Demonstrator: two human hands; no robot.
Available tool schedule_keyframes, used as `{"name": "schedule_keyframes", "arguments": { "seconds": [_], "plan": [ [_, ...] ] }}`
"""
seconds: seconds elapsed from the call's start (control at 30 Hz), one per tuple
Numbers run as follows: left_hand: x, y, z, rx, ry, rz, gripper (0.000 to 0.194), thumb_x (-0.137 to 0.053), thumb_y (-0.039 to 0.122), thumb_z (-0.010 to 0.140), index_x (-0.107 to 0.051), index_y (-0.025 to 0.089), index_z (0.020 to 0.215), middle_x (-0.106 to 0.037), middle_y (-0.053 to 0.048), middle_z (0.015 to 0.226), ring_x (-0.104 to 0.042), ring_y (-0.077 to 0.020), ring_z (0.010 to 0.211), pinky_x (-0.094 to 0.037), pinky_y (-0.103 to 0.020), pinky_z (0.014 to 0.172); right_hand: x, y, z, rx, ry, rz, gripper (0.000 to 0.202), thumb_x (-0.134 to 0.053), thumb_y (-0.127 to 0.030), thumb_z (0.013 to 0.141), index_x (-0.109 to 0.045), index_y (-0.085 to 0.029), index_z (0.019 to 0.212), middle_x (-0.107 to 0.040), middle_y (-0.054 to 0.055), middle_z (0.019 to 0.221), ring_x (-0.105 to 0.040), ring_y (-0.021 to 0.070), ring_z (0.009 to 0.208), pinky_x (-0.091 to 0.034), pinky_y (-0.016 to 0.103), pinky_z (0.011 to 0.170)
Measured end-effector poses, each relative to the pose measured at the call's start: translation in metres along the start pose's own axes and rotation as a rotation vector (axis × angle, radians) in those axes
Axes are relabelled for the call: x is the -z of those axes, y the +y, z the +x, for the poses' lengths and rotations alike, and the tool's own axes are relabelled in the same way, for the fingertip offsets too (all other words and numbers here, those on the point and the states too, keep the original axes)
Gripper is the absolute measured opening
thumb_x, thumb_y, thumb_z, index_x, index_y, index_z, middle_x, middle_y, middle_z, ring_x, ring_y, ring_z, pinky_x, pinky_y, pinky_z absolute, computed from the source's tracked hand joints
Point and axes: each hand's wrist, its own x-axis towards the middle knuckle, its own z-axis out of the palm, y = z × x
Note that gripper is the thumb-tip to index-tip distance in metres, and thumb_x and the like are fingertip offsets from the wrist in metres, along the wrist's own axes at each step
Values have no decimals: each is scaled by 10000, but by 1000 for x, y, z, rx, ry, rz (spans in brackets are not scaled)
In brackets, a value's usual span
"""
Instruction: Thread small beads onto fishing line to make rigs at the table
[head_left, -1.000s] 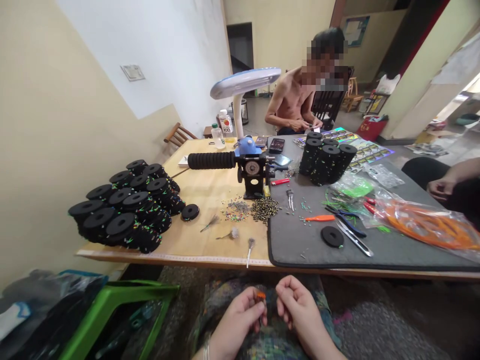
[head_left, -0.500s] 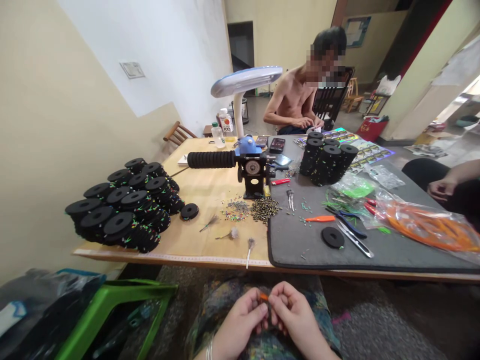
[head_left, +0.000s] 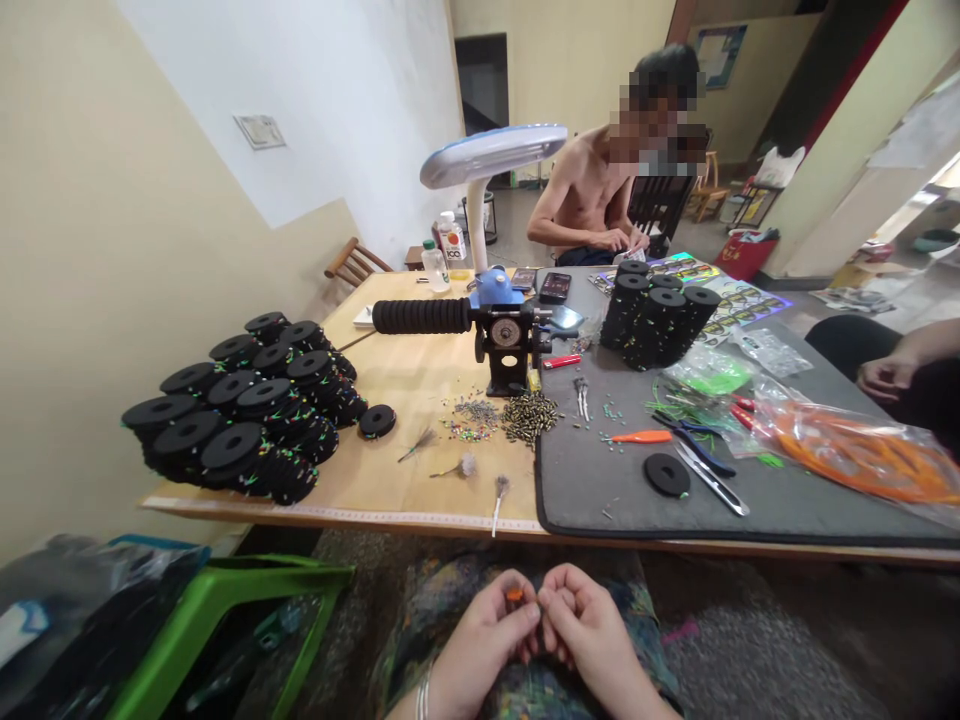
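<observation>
Over my lap, just below the table's front edge, my two hands work close together. My left hand is closed, with a small orange piece showing between its curled fingers; its exact kind cannot be made out. My right hand is closed in a pinch beside the left fingertips, and whatever lies in that pinch is too small or hidden to name. On the table nearest my hands lies a small white-stemmed bundle of thin strands.
Stacked black foam spools fill the table's left. A lamp and a black winding device stand mid-table, near beads. Pliers, snips and an orange bag lie right. Two people sit nearby.
The orange piece has shifted slightly left and now sits inside my left fingers, away from the right fingertips. Both hands stay almost in place; the view has tilted a little.
</observation>
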Motion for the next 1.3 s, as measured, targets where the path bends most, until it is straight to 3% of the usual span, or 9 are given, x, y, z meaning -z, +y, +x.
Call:
{"name": "schedule_keyframes", "arguments": {
  "seconds": [0.77, 1.0, 1.3],
  "plan": [
    [-1, 2, 1, -48, 108, 114, 291, -669, 418, 774, -508, 175, 762, -516, 51, 580, -471, -95, 532, -346, -209, 523, 1, 2, -2, -16, 13, -26, 548, -607, -723, 664, -461, -199, 730, -500, -88, 413, -319, 32, 315, -223, 145, 320],
    [-2, 10, 1, -167, 217, 237, 284, -663, 431, 770, -521, 185, 758, -501, 54, 639, -468, -109, 564, -392, -229, 563, 0, 3, -5, -36, -13, -61, 495, -602, -678, 702, -452, -207, 716, -509, -86, 409, -322, 31, 297, -205, 139, 306],
    [2, 10, -2, -324, 313, 509, 159, -593, 335, 842, -569, 184, 803, -579, -6, 736, -545, -169, 709, -429, -257, 676, -1, 3, -4, -142, -70, -21, 479, -614, -653, 690, -441, -207, 708, -540, -82, 397, -318, 27, 272, -209, 127, 283]
  ]
}}
